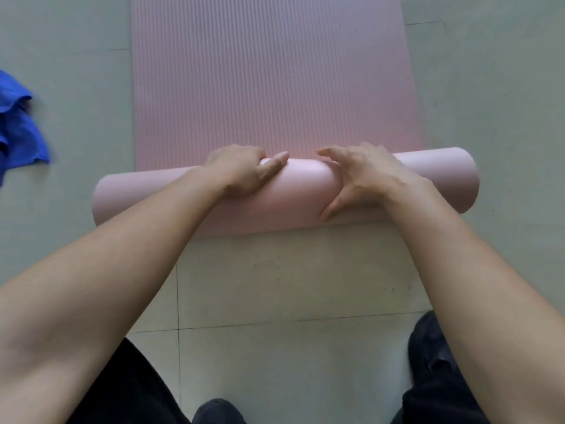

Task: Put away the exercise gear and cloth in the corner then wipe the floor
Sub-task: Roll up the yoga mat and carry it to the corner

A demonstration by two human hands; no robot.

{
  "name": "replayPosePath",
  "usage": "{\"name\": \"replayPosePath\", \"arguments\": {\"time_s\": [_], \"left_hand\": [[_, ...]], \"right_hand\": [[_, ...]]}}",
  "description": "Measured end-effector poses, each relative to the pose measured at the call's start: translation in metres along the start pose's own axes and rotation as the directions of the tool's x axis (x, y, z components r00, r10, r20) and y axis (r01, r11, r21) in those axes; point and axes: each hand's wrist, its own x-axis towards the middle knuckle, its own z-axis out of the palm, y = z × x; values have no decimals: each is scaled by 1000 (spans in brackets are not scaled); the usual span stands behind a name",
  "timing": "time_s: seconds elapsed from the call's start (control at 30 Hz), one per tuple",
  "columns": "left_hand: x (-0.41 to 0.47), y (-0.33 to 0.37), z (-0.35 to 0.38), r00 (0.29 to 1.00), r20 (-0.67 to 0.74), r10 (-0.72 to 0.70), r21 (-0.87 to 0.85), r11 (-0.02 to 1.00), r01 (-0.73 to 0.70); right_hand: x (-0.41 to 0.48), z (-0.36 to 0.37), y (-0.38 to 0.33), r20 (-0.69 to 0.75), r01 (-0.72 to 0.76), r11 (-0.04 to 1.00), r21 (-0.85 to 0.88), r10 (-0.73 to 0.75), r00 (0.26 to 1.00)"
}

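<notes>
A pink ribbed exercise mat (269,81) lies flat on the floor and stretches away from me. Its near end is rolled into a thick tube (299,191) that lies crosswise in front of my knees. My left hand (244,171) rests on top of the roll just left of its middle, fingers curled over the far side. My right hand (363,179) grips the roll just right of the middle, thumb on the near side. A crumpled blue cloth (18,127) lies on the floor at the left edge, apart from the mat.
The floor (290,286) is pale grey-green tile with thin seams and a few small marks. My dark trouser legs (137,390) and a dark shoe (434,356) show at the bottom. Bare tile lies on both sides of the mat.
</notes>
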Motion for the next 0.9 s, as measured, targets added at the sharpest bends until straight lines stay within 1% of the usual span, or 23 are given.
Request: {"name": "replayPosePath", "arguments": {"time_s": [0.03,0.07,0.1,0.13,0.17,0.23,0.27,0.3,0.33,0.37,0.4,0.47,0.53,0.6,0.63,0.7,0.73,0.77,0.8,0.83,0.87,0.9], "left_hand": [[-4,0,6,999,-35,-27,-52,998,25],[-8,1,9,991,-131,-40,-86,996,29],[-12,3,11,966,-253,-46,-95,995,23],[-16,5,12,939,-340,-44,-81,997,17],[-18,7,12,924,-381,-39,-58,998,19],[-21,11,15,938,-346,-33,36,998,48],[-21,11,17,947,-320,-37,89,994,69],[-18,11,19,950,-309,-43,125,988,86],[-16,10,17,950,-308,-47,141,986,95],[-13,8,14,945,-323,-46,147,984,99],[-11,8,10,935,-353,-36,153,984,96],[-8,8,-1,917,-400,10,169,984,63],[-6,11,-14,913,-404,52,170,985,19],[-2,13,-21,942,-331,61,138,990,-16],[0,12,-20,961,-270,62,120,992,-31],[-1,10,-12,991,-131,36,54,998,-29],[-4,9,-8,995,-102,12,9,1000,-11],[-7,8,-4,994,-111,-19,-30,999,16],[-9,8,0,984,-170,-46,-56,998,37],[-12,8,2,961,-268,-69,-71,996,51],[-16,10,5,928,-361,-88,-73,995,66],[-19,12,7,903,-418,-98,-61,995,80]], "right_hand": [[3,-1,1,9,0,1000,28,0,1000],[6,0,2,-15,-1,999,49,2,1000],[9,2,2,-65,-8,998,69,12,998],[12,5,3,-140,-17,996,88,30,990],[15,7,4,-239,-27,994,107,52,970],[20,11,3,-458,-22,989,144,87,885],[21,12,0,-538,1,987,159,86,839],[21,14,-4,-584,37,985,167,69,808],[20,18,-9,-605,75,983,169,43,795],[18,23,-13,-604,104,981,163,16,797],[15,27,-15,-575,110,983,145,-7,818],[8,32,-16,-460,73,996,56,-39,887],[1,29,-12,-355,40,998,-40,-51,933],[-2,18,-10,-264,30,998,-58,-44,964],[-2,12,-9,-204,36,998,-42,-44,978],[1,0,-7,-58,64,998,2,-64,996],[3,-3,-6,-6,73,997,22,-73,997],[6,-5,-5,14,75,997,34,-75,997],[8,-5,-5,2,72,997,39,-73,997],[10,-3,-4,-33,60,997,41,-59,998],[12,0,-3,-97,38,998,47,-33,995],[14,2,-1,-196,6,998,68,8,981]]}}
